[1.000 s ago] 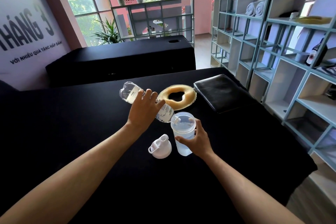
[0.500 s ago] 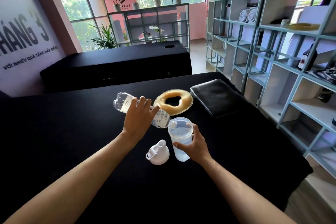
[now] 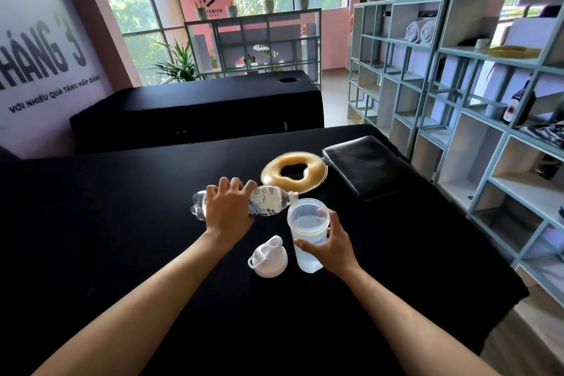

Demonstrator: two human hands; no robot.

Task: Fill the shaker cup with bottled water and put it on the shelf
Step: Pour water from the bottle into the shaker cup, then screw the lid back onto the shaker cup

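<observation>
Pour looks under way or nearly done, judging by the cup: the shaker cup [image 3: 308, 235] stands upright on the black table [image 3: 122, 223] w/ water inside, level hard to read thru the frosted wall, maybe well over half. Lid [image 3: 268, 256] is off, lying on the table just left of the cup, flip spout up. Left to do: stop the pour, set bottle down, prob. fit the lid, carry cup to the shelf unit [image 3: 457, 131] on the right.

Water bottle [image 3: 268, 200] is cap-less & tipped near horizontal; long axis runs left-right, base to the left, neck to the right, mouth at the cup's far-left rim, touching or just over it, can't tell which. No stream visible.

Left hand [image 3: 227, 214] is wrapped over the bottle's middle from above, fingers curled round it. Right hand [image 3: 332, 246] clasps the cup's right side, thumb across the near wall, fingers behind.

A yellow ring cushion [image 3: 294, 172] & black pad [image 3: 369, 166] lie beyond, near the cup but not touching.
</observation>
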